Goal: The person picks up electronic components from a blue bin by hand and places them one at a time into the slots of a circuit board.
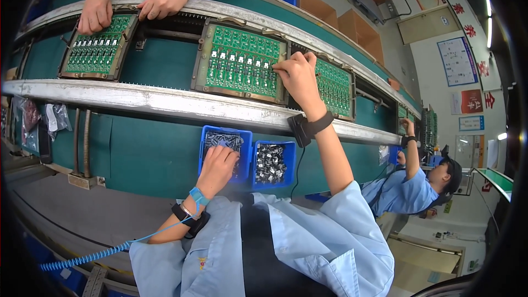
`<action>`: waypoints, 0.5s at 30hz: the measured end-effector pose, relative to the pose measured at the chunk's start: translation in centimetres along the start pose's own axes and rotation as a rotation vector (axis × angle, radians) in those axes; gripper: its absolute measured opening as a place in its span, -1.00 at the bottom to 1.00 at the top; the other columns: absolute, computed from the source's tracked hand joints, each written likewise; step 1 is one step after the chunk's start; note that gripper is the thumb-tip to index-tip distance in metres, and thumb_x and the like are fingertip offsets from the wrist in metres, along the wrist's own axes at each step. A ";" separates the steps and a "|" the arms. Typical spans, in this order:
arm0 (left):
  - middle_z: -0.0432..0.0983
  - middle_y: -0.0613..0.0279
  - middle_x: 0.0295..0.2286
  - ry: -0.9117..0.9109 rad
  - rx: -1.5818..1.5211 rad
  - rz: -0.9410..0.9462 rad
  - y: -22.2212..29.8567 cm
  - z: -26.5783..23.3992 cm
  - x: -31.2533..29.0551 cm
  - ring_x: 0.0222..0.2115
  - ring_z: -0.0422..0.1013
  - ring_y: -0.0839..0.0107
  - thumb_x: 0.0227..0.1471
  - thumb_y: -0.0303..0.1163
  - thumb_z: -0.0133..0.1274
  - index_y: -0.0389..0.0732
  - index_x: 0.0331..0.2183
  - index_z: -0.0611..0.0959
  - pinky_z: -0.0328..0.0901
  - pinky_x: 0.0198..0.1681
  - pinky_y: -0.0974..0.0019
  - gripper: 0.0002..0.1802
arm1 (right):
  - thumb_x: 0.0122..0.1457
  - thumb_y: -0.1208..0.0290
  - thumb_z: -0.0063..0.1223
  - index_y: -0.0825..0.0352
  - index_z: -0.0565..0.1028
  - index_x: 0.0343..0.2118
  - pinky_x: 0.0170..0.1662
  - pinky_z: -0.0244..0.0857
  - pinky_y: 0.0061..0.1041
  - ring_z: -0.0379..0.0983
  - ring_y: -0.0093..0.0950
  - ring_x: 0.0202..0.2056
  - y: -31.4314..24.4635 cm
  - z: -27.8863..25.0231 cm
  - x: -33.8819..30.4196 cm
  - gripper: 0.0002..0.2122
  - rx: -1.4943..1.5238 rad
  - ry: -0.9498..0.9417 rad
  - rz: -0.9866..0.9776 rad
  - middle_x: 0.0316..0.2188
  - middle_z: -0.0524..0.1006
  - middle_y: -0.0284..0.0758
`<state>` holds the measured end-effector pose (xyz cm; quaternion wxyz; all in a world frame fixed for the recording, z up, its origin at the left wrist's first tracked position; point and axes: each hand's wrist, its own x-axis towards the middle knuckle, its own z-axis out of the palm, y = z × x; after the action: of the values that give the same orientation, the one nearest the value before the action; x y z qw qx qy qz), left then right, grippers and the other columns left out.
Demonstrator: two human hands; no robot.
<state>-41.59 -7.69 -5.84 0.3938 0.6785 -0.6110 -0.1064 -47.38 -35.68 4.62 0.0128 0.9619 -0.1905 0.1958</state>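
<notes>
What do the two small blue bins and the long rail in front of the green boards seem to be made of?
The blue bins look like moulded plastic: an even, saturated colour with a slightly glossy rim. The rail seems to be bare metal, probably aluminium or steel: silver-grey, dull shine, scuffed patches. The left hand reaches into the left bin.

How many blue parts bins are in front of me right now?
2: left blue bin under the left hand; right blue bin beside it, touching. Others may be hidden.
</notes>
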 end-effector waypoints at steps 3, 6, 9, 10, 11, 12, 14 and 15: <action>0.42 0.24 -0.45 -0.001 0.002 0.003 0.2 -0.1 0.0 -0.37 0.33 0.27 -0.09 -0.52 0.12 -0.23 -0.40 0.59 0.20 -0.23 0.24 -0.89 | -0.09 0.49 0.24 0.21 0.64 -0.48 -0.05 0.04 -0.34 0.36 -0.45 -0.39 0.0 -0.1 -0.3 -0.93 -0.023 -0.012 0.004 -0.56 0.49 -0.41; 0.42 0.24 -0.45 -0.003 0.017 0.017 0.3 -0.1 0.5 -0.37 0.33 0.26 -0.09 -0.52 0.12 -0.23 -0.39 0.59 0.20 -0.23 0.25 -0.89 | -0.09 0.49 0.24 0.20 0.65 -0.47 -0.04 0.05 -0.32 0.36 -0.45 -0.38 0.2 -1.0 -0.4 -0.92 -0.014 0.023 0.018 -0.55 0.50 -0.40; 0.44 0.20 -0.45 -0.064 -0.010 -0.032 0.6 -0.3 0.4 -0.37 0.33 0.23 -0.08 -0.54 0.11 -0.24 -0.39 0.59 0.20 -0.23 0.24 -0.90 | -0.07 0.46 0.23 0.21 0.64 -0.44 -0.05 0.10 -0.31 0.38 -0.44 -0.36 -1.6 -4.4 -0.3 -0.91 0.128 0.124 0.071 -0.53 0.52 -0.36; 0.44 0.20 -0.45 -0.090 -0.005 -0.006 0.6 -0.4 0.4 -0.37 0.33 0.23 -0.08 -0.54 0.11 -0.24 -0.39 0.59 0.20 -0.23 0.24 -0.90 | -0.07 0.46 0.23 0.21 0.64 -0.44 -0.05 0.10 -0.31 0.38 -0.44 -0.36 -2.4 -5.3 -1.0 -0.91 0.123 0.141 0.103 -0.53 0.52 -0.36; 0.45 0.22 -0.45 -0.083 -0.107 -0.041 0.7 -0.4 0.4 -0.38 0.34 0.27 -0.05 -0.53 0.10 -0.26 -0.38 0.58 0.21 -0.26 0.26 -0.90 | -0.05 0.44 0.22 0.22 0.62 -0.41 -0.09 0.15 -0.31 0.39 -0.42 -0.36 -3.6 -6.2 -1.7 -0.90 0.240 0.090 -0.007 -0.52 0.53 -0.36; 0.46 0.24 -0.46 -0.080 -0.206 -0.075 0.6 -0.5 0.4 -0.40 0.35 0.31 -0.02 -0.53 0.09 -0.27 -0.37 0.58 0.22 -0.28 0.29 -0.91 | -0.03 0.42 0.20 0.23 0.61 -0.38 -0.13 0.20 -0.31 0.40 -0.40 -0.36 -4.7 -6.8 -2.5 -0.88 0.354 0.047 -0.118 -0.52 0.53 -0.35; 0.47 0.26 -0.46 -0.102 -0.298 -0.086 0.4 -0.6 0.5 -0.42 0.35 0.35 0.01 -0.53 0.09 -0.28 -0.36 0.57 0.22 -0.30 0.32 -0.92 | 0.01 0.38 0.18 0.24 0.58 -0.33 -0.22 0.26 -0.38 0.42 -0.35 -0.39 -7.3 -7.5 -4.4 -0.85 0.496 -0.195 -0.179 -0.49 0.53 -0.35; 0.47 0.29 -0.46 -0.092 -0.517 -0.218 0.6 -0.4 0.1 -0.43 0.35 0.40 0.04 -0.51 0.07 -0.29 -0.35 0.57 0.23 -0.31 0.36 -0.91 | 0.03 0.36 0.16 0.23 0.59 -0.31 -0.25 0.27 -0.40 0.43 -0.35 -0.40 -8.2 -7.3 -6.0 -0.84 0.579 -0.199 -0.135 -0.49 0.52 -0.35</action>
<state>-41.75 -7.59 -5.12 0.5118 0.6119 -0.5041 -0.3310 -52.11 -25.17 9.45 -0.2675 0.9504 -0.0630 0.1456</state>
